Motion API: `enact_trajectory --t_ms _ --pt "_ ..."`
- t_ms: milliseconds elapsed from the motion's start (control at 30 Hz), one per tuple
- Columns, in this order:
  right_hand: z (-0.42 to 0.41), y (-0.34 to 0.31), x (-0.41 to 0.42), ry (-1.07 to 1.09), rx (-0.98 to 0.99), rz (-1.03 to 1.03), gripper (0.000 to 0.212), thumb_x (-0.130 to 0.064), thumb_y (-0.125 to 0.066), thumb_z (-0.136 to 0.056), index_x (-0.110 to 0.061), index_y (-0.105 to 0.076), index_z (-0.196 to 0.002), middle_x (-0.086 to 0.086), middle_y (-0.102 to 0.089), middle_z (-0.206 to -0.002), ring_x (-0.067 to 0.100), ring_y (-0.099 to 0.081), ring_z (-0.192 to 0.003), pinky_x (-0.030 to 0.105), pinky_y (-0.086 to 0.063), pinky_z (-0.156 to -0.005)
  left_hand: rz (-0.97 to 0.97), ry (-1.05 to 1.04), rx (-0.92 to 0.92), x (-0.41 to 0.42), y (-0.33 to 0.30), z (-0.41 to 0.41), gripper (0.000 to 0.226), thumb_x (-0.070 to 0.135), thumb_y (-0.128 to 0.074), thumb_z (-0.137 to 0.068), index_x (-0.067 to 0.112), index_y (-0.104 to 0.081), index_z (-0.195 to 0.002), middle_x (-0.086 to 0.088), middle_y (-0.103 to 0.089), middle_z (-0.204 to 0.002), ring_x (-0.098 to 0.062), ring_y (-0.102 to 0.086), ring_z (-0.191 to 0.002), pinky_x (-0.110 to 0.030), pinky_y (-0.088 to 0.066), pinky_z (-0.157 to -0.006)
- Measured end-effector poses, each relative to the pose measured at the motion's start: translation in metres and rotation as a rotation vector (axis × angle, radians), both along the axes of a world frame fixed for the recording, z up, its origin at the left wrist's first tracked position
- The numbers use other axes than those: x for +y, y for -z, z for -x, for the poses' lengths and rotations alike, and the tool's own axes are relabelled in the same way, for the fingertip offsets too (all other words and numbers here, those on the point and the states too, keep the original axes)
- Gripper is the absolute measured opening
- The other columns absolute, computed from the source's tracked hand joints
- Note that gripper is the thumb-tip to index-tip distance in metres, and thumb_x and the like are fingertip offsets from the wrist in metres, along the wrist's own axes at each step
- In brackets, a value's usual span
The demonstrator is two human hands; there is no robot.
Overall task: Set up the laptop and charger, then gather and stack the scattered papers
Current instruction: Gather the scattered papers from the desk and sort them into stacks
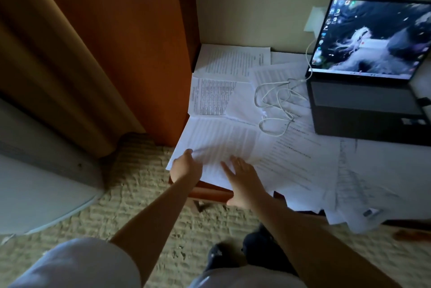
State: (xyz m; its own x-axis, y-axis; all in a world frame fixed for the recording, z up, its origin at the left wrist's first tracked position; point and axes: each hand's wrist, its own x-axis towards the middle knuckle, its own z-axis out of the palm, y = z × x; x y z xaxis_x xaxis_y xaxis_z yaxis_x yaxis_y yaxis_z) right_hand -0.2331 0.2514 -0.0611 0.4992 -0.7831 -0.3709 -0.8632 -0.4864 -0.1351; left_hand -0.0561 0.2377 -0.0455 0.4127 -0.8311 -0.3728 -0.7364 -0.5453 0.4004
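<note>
**Two hands on one sheet, a desk full of paper**

One laptop (366,91) stood open at the far right of the desk (210,190), its screen lit. One white charger cable (277,101) ran from the laptop's left edge and lay in loose loops on the sheets beside it. The papers (303,154) were spread over nearly the whole top, overlapping; I could make out at least seven, but the blur and the overlap kept me from an exact count. One carried a printed table (214,97), and a few at the right hung over the near edge.

Both bare arms reached forward from below. The left hand (185,167) had its fingers closed on the near left corner of the nearest sheet (224,143), which overhung the desk's corner. The right hand (245,178) lay palm down on that same sheet just beside it, fingers spread apart and flat, gripping nothing.

The desk was dark wood, pushed into a corner against a pale wall (256,3), with an orange-brown wooden panel (121,42) on its left. A tan curtain (42,66) hung further left. The floor was a rough beige carpet (144,194).
</note>
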Motion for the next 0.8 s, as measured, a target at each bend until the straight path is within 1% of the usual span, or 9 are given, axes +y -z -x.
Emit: enact_trajectory --t_ms 133,200,267,300,367,500,667,733,800 --pt "0.004 -0.003 0.009 -0.029 -0.112 0.059 0.077 -0.004 -0.06 -0.084 -0.013 -0.021 -0.15 0.011 -0.025 -0.154 0.029 -0.027 -0.14 0.037 -0.023 -0.114 0.121 0.387 -0.116 0.017 0.005 0.0 0.061 0.005 -0.056 -0.075 0.025 -0.053 -0.132 0.003 -0.042 -0.142 -0.017 -0.034 -0.132 -0.031 -0.031 -0.109" --pt "0.005 -0.012 0.003 0.035 -0.273 0.033 0.042 -0.008 -0.055 -0.085 -0.013 -0.055 -0.127 0.005 -0.058 -0.125 0.025 -0.055 -0.115 0.032 -0.044 -0.095 0.08 0.574 -0.114 0.023 0.006 -0.003 0.071 0.009 -0.058 -0.075 0.027 -0.042 -0.141 0.006 -0.027 -0.153 -0.014 -0.019 -0.142 -0.031 -0.017 -0.115" --pt "0.008 -0.025 -0.006 0.07 -0.329 0.004 0.018 -0.013 -0.05 -0.089 -0.018 -0.066 -0.083 0.002 -0.064 -0.081 0.023 -0.06 -0.077 0.028 -0.044 -0.066 0.005 0.723 -0.115 0.028 0.003 -0.005 0.073 0.013 -0.058 -0.08 0.028 -0.032 -0.147 0.005 -0.016 -0.157 -0.014 -0.008 -0.145 -0.034 -0.008 -0.116" --pt "0.011 -0.03 -0.009 0.073 -0.326 0.007 0.028 -0.014 -0.049 -0.09 -0.021 -0.056 -0.064 0.0 -0.055 -0.063 0.021 -0.053 -0.062 0.026 -0.037 -0.056 -0.038 0.754 -0.081 0.03 -0.001 -0.005 0.071 0.014 -0.057 -0.083 0.027 -0.029 -0.148 0.005 -0.015 -0.158 -0.014 -0.008 -0.145 -0.034 -0.008 -0.116" --pt "0.013 -0.04 -0.012 0.097 -0.381 0.081 0.039 -0.017 -0.05 -0.092 -0.021 -0.041 -0.054 -0.004 -0.039 -0.051 0.017 -0.04 -0.05 0.027 -0.03 -0.052 -0.1 0.707 0.018 0.031 -0.013 -0.004 0.06 0.023 -0.057 -0.089 0.024 -0.035 -0.145 0.0 -0.029 -0.154 -0.019 -0.024 -0.141 -0.034 -0.02 -0.112" --pt "0.015 -0.048 -0.007 0.397 -0.661 0.087 0.04 -0.043 -0.049 -0.094 -0.018 -0.044 -0.063 -0.004 -0.041 -0.055 0.015 -0.043 -0.056 0.026 -0.031 -0.054 0.024 0.631 -0.2 0.024 -0.033 -0.005 0.027 0.025 -0.047 -0.096 0.018 -0.066 -0.113 -0.004 -0.064 -0.121 -0.023 -0.057 -0.11 -0.032 -0.048 -0.088" --pt "0.024 -0.063 0.003 0.254 -0.376 -0.18 0.052 -0.068 -0.047 -0.084 -0.022 -0.064 -0.1 -0.005 -0.065 -0.083 0.01 -0.058 -0.065 0.025 -0.045 -0.062 0.152 0.653 -0.412 0.013 -0.043 -0.015 0.022 0.042 -0.057 -0.091 0.028 -0.07 -0.102 0.007 -0.069 -0.105 -0.017 -0.06 -0.097 -0.026 -0.041 -0.079" --pt "0.017 -0.06 0.005 0.162 -0.366 -0.13 0.041 -0.057 -0.054 -0.086 -0.017 -0.062 -0.09 -0.004 -0.058 -0.074 0.009 -0.05 -0.059 0.026 -0.041 -0.06 0.238 0.629 -0.469 0.011 -0.047 -0.016 0.018 0.039 -0.062 -0.087 0.028 -0.071 -0.098 0.007 -0.068 -0.102 -0.016 -0.058 -0.097 -0.027 -0.039 -0.087" --pt "0.007 -0.06 0.002 0.233 -0.507 -0.054 0.033 -0.03 -0.056 -0.093 -0.013 -0.049 -0.065 -0.001 -0.041 -0.057 0.01 -0.035 -0.051 0.026 -0.031 -0.054 0.475 0.524 -0.513 0.015 -0.047 -0.016 0.022 0.022 -0.072 -0.076 0.024 -0.071 -0.098 0.002 -0.066 -0.109 -0.02 -0.055 -0.106 -0.037 -0.031 -0.104"
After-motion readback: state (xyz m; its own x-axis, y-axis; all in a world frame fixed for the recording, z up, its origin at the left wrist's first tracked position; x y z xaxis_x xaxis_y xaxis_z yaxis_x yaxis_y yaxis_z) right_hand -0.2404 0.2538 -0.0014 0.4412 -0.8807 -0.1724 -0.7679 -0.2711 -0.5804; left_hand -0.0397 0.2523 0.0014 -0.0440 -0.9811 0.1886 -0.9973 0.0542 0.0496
